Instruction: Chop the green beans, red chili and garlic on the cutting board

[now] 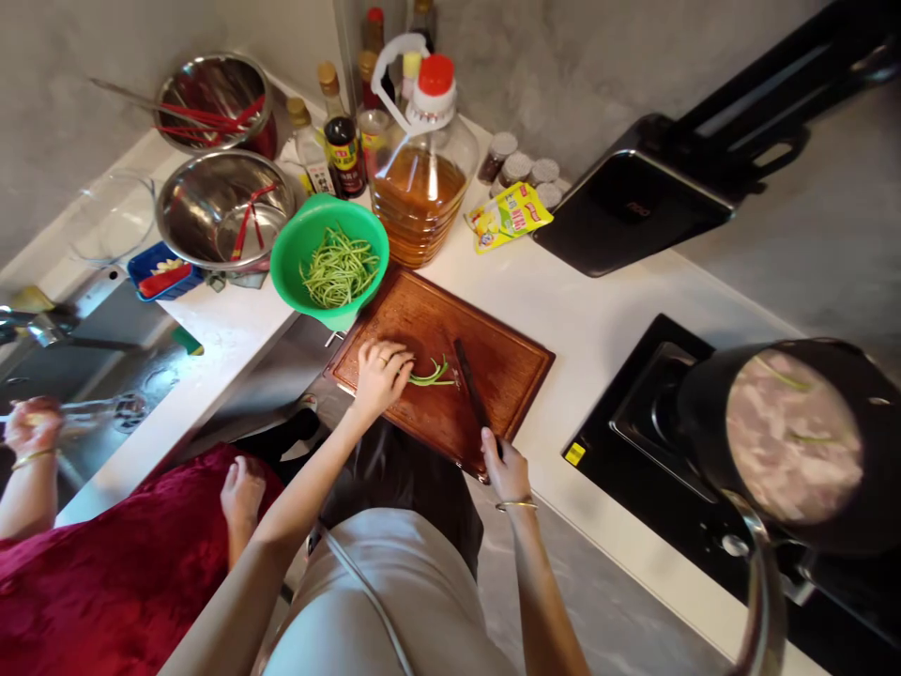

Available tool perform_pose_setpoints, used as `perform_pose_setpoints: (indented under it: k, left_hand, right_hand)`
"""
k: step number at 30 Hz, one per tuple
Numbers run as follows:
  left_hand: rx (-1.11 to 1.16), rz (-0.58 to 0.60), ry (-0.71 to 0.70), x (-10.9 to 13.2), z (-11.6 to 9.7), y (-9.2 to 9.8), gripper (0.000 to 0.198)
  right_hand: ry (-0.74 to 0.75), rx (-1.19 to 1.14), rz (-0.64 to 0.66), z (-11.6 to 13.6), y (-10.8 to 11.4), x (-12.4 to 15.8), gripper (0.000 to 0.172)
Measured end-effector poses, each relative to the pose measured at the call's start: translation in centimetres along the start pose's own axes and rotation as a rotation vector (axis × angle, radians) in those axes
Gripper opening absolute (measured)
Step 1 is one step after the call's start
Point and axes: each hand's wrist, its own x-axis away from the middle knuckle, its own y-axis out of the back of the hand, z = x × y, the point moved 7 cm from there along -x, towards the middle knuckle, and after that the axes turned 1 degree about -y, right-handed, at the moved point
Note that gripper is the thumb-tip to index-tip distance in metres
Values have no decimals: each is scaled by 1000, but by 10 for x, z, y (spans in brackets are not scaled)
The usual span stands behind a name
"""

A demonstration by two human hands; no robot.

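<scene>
Pale shirt fills six o'clock. Left hand curls at the nine-o'clock end of green beans on the cutting board, likely steadying them, grip unclear; right hand, four o'clock, clasps the knife handle, presumably for control.

Passage over counter strip between cutting board and hob, knife angled across board's right part, green bowl and oil jug blocking far-left corner.

Left hand partly hides green stalks; pot (handle too) cut off.
</scene>
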Motion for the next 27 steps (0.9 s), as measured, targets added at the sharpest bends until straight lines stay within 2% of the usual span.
perform_pose_setpoints:
  k: [3,4,5,7,10,12,14,16,18,20,24,27]
  left_hand:
    - [16,-217,95,-41,44,64,24]
    - [-12,-250,138,-58,64,79,26]
    - [-54,-230,161,-77,82,88,30]
    - [-168,-29,122,-114,114,82,41]
    - [-367,325,-42,-146,142,46,50]
    - [-455,425,-144,-155,150,28,49]
    - [-499,451,-211,-160,151,22,47]
    - [-513,494,-217,-162,154,22,48]
    - [-514,546,-164,-164,159,26,47]
    - [-512,547,-90,-168,166,34,43]
    - [-461,437,18,-177,179,57,38]
    - [-308,290,88,-183,190,77,41]
  right_hand:
    - [-1,-45,-27,2,-1,1,61]
    - [-2,-59,-34,3,-1,1,62]
    - [-2,-71,-39,4,-2,1,62]
    - [-1,-84,-51,8,-2,1,63]
    - [3,-82,-61,13,-2,1,63]
    - [11,-84,-65,16,-2,1,61]
    - [19,-92,-73,18,-2,1,61]
    - [18,-104,-84,19,-2,1,61]
    - [11,-115,-93,18,-3,2,61]
    - [1,-127,-100,17,-3,2,60]
    - [-25,-148,-94,14,-4,0,59]
    - [-27,-154,-65,15,-6,-2,58]
